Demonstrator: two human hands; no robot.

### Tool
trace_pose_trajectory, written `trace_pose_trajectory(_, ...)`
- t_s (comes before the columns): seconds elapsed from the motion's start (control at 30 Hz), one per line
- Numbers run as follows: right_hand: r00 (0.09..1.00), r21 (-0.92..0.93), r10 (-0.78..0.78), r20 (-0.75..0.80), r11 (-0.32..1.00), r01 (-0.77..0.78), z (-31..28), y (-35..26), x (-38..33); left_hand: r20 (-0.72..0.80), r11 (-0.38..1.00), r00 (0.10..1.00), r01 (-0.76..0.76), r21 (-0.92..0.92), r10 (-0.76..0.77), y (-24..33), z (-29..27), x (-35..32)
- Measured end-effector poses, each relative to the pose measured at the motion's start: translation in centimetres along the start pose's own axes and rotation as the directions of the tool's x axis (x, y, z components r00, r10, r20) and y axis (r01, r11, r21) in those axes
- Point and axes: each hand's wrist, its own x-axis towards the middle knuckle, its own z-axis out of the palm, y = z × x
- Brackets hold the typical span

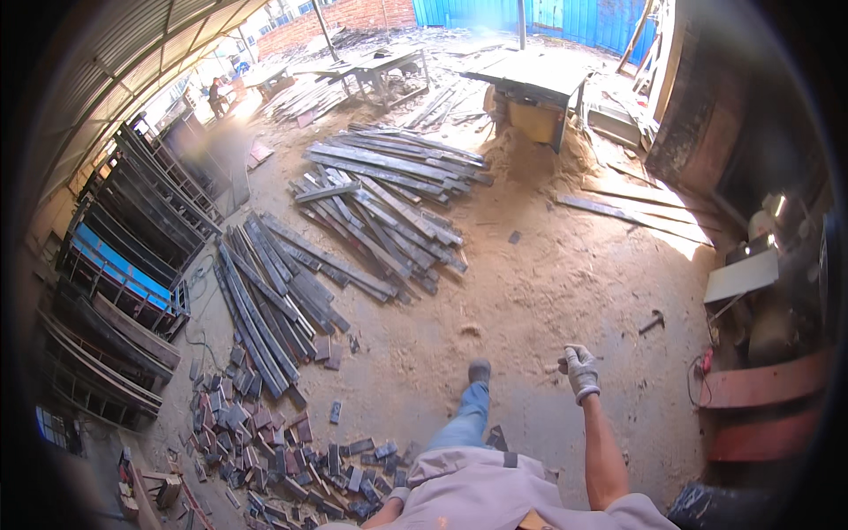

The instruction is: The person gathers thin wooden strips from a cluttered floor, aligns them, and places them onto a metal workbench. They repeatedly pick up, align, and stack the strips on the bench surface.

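One gloved right hand (580, 369) swings out at lower centre-right of the frame, its grip loosely curled and carrying nothing. Left hand (399, 497) sits low at the bottom edge beside the pale jacket, gloved too, mostly hidden, so I cannot tell how its grip stands. Forward foot (478, 370) lands on the sawdust floor (548, 274) just left of the right hand. Nearest loose thing to that hand, a hammer (652, 322), lies on the floor to its upper right, apart from it. Short wood offcuts (283, 450) scatter at lower left; long dark planks (371, 212) pile up across the middle.
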Motion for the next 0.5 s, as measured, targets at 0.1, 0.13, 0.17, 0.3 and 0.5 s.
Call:
trace_pose_trajectory(0.1, 0.995, -0.475, -0.093, -0.037, 0.877, 0.064, 0.1, -1.0, 7.2, 0.082, 0.972, 0.989, -0.139, 0.190, 0.126, 10.4, -6.3, 7.9)
trace_pose_trajectory(0.13, 0.990, -0.373, 0.104, -0.097, 0.918, -0.133, -0.2, 0.3, 8.9, 0.121, 0.900, 0.964, -0.263, 0.348, 0.235, 14.7, -9.5, 11.1)
trace_pose_trajectory(0.17, 0.933, -0.256, 0.337, -0.122, 0.898, -0.358, -0.7, 2.9, 8.6, 0.161, 0.767, 0.930, -0.363, 0.529, 0.330, 17.9, -12.9, 14.3)
trace_pose_trajectory(0.3, 0.846, -0.847, 0.526, -0.087, 0.409, -0.341, -5.3, 7.6, 7.1, -0.306, 0.938, 0.902, -0.341, -0.069, 0.305, 35.3, -28.2, 23.0)
trace_pose_trajectory(0.5, 0.633, -0.953, 0.757, -0.163, 0.045, -0.300, -8.6, 11.9, 17.0, -0.412, 0.439, 0.843, -0.534, -0.723, 0.347, 61.0, -46.8, 26.9)
